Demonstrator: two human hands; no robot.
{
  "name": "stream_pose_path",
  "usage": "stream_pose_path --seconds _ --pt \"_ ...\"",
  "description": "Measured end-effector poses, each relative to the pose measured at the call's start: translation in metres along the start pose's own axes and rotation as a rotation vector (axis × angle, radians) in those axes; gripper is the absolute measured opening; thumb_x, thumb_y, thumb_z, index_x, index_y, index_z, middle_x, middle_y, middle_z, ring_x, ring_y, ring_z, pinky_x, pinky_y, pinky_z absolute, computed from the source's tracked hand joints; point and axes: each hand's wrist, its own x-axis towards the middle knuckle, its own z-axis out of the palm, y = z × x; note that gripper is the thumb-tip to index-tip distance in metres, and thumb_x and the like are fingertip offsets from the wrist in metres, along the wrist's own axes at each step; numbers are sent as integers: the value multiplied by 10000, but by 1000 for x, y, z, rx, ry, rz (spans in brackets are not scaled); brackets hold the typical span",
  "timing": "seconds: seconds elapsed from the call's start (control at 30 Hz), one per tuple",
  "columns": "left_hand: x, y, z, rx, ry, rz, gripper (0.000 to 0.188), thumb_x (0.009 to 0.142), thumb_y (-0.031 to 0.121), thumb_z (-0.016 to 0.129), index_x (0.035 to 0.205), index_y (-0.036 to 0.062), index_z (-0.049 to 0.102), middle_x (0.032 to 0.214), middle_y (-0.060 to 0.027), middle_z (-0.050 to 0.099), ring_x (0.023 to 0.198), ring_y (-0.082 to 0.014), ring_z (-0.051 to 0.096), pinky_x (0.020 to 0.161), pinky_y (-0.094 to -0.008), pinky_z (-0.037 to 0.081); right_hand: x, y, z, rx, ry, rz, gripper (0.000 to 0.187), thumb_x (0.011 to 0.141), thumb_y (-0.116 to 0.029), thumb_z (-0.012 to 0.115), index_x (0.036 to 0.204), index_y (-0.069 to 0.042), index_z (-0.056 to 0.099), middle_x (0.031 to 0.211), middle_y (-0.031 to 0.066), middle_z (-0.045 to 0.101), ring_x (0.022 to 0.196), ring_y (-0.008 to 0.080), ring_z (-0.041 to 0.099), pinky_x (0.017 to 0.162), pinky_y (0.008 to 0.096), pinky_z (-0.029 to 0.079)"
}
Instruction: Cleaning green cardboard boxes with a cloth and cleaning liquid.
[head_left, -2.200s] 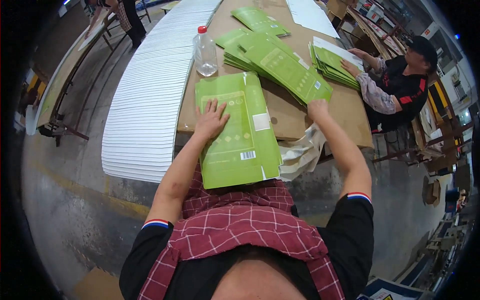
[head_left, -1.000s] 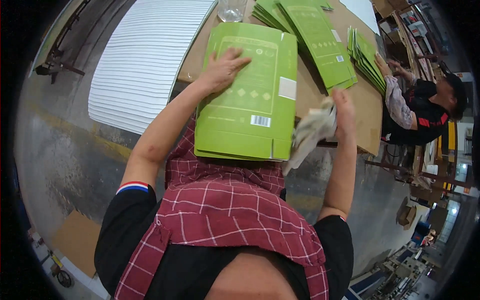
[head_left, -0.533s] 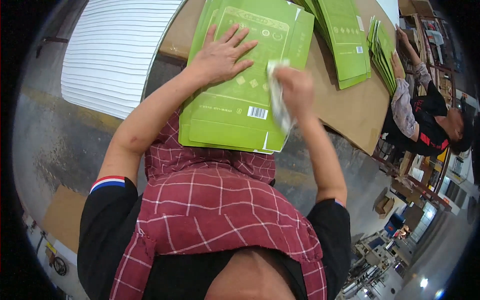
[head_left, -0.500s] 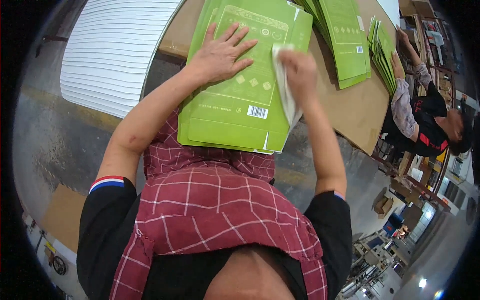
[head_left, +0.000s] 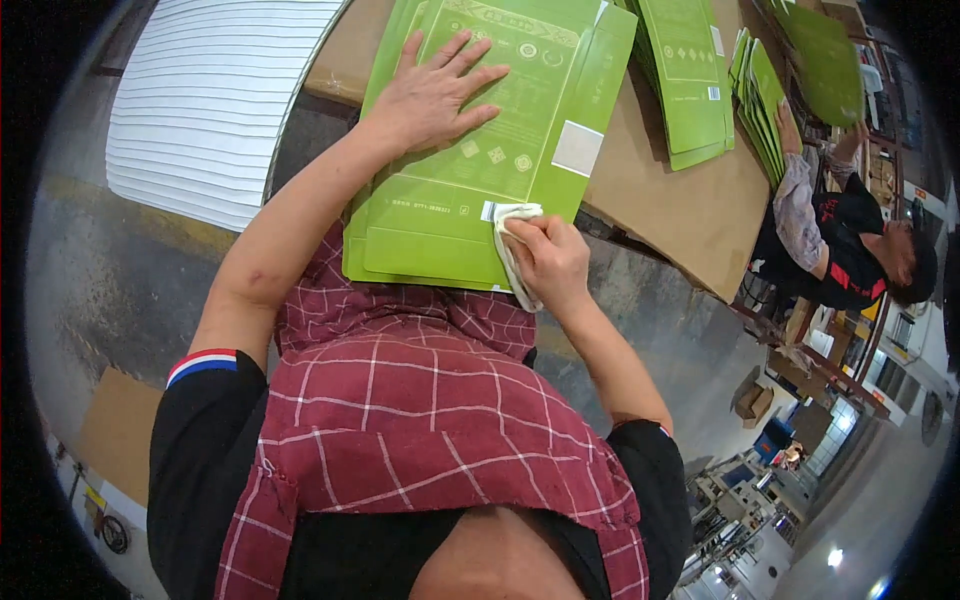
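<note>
In front of me lies a flat green printed carton sheet, its near edge against my checked apron. My left hand rests on it with the fingers spread, palm down. A folded white cloth is gripped in my right hand, which presses it on the sheet's near right part. The cloth partly covers the barcode label there. On the sheet's right side shows a whitish rectangular patch. More green edges show under the sheet at its left.
Green cartons lie stacked on the brown tabletop to the right. Beyond them a co-worker handles a green sheet beside another fanned stack. White layered sheets form a tall pile at the left.
My right hand has moved the cloth from the sheet's right edge toward its near right corner, over the barcode. The whitish patch now shows. The co-worker has lifted a green sheet.
</note>
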Motion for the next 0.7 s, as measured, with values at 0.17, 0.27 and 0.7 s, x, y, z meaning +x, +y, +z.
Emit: stream_pose_path --seconds 0.17,0.27,0.7 --pt "-3 -4 -1 17 -25 -6 480 865 471 364 1290 247 348 1382 -46 278 1297 -204 200 1032 -512 72 62 57 3 1 29 -42 90 719 -199 627 787 -160 670 762 41 597 755 236 519 680 369 383" --pt "-2 -1 -2 -2 -20 -14 477 864 471 369 1282 242 362 1379 -48 282 1297 -208 198 1034 -509 72 145 117 15 -55 152 73 170 774 -262 562 839 -149 671 827 69 604 793 250 523 712 369 397" --pt "5 2 -3 1 -55 -45 499 844 499 387 1281 257 365 1369 -37 302 1288 -197 220 1035 -502 88 28 21 9 -97 186 74 90 736 -138 591 826 -134 597 736 74 548 638 255 535 557 375 419"
